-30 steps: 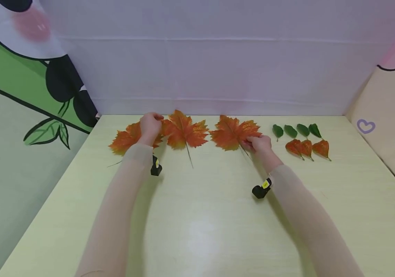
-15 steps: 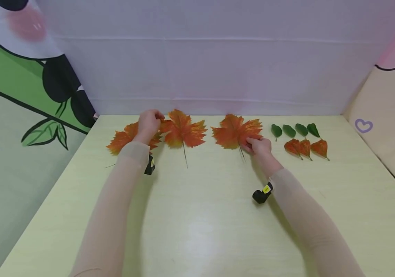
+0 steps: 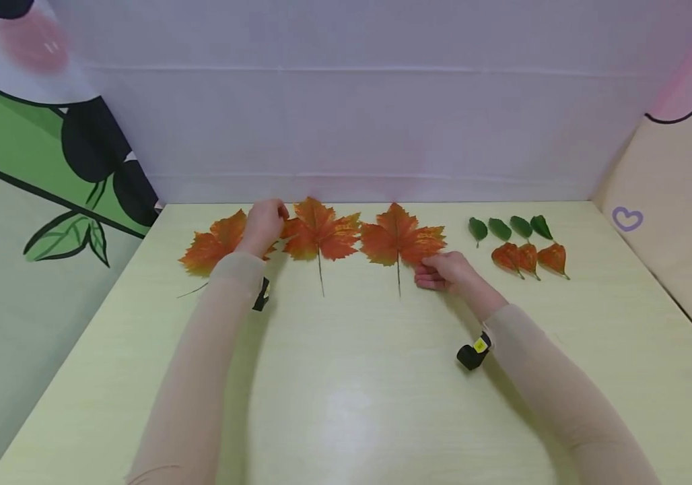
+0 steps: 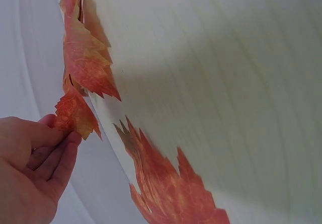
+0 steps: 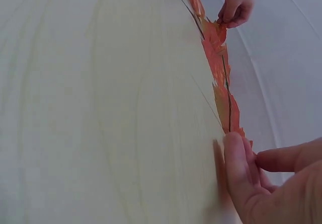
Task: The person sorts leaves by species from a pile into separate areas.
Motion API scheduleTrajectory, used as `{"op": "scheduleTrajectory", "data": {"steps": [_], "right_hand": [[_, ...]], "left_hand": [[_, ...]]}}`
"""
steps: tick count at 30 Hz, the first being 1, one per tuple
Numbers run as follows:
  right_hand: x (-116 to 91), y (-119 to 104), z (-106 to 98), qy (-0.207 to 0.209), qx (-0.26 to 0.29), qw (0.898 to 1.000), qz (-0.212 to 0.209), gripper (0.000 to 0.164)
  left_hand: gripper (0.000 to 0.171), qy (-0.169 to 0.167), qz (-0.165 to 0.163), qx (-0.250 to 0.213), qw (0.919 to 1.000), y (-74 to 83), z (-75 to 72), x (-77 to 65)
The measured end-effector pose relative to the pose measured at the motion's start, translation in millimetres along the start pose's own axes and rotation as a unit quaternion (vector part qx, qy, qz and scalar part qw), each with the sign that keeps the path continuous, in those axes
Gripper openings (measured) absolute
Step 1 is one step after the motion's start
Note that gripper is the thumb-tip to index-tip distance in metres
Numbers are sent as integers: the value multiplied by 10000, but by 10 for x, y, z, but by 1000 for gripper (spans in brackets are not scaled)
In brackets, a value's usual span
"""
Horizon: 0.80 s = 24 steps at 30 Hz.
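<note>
Three orange artificial maple leaves with thin dark stems lie in a row along the table's back edge in the head view. My left hand point(image 3: 265, 225) reaches over the left leaf point(image 3: 209, 248), hiding part of it. Its thumb and fingers pinch the left tip of the middle leaf point(image 4: 78, 114). The right leaf point(image 3: 399, 232) has its stem pointing straight toward me, close beside the middle leaf. My right hand point(image 3: 447, 271) pinches that leaf's lower right lobe between thumb and fingers; the right wrist view shows the leaf edge-on point(image 5: 229, 108).
To the right lie several small green leaves point(image 3: 499, 229) in a row. Below them are three orange papery husks point(image 3: 528, 258) with short stems. A pale cloth wall point(image 3: 346, 135) rises right behind the light wooden table point(image 3: 346, 377).
The right leaf has turned so its stem swings from slanting right to straight down, and it sits nearer the middle leaf. My right hand has shifted toward me. My left hand keeps its pinch.
</note>
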State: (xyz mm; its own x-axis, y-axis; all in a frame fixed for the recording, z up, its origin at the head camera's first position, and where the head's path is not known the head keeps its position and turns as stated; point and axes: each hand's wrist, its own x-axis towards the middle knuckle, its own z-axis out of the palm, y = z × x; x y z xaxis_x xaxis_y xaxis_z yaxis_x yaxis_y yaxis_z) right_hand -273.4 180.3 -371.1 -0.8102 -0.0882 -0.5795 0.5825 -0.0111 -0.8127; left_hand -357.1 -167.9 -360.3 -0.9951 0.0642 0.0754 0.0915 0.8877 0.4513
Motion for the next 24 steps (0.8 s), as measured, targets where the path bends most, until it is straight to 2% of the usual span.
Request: {"op": "scheduleTrajectory", "data": {"steps": [6, 10, 13, 17, 20, 22, 24], "right_hand": [[-21, 42, 22, -127, -489, 9987, 42, 36], [-41, 32, 18, -162, -912, 9957, 32, 37], [-50, 5, -3, -185, -1154, 9931, -107, 39], [-74, -52, -59, -152, -1610, 9861, -391, 40], [-98, -107, -106, 37, -2234, 9720, -721, 38], [-116, -147, -149, 229, -2765, 9553, -1020, 37], [-134, -186, -197, 480, -3284, 9337, -1340, 37]], "left_hand": [[27, -50, 161, 337, 9993, -86, -72, -40], [28, -243, 49, 169, 9996, -127, -87, -74], [31, -366, -16, 139, 9992, -138, -76, -108], [37, -336, -91, 247, 9991, -119, -64, -152], [38, -293, -106, 222, 9993, -91, -78, -196], [38, -288, -42, 168, 9994, -58, -97, -234], [38, -338, 33, 98, 9994, -14, -116, -282]]}}
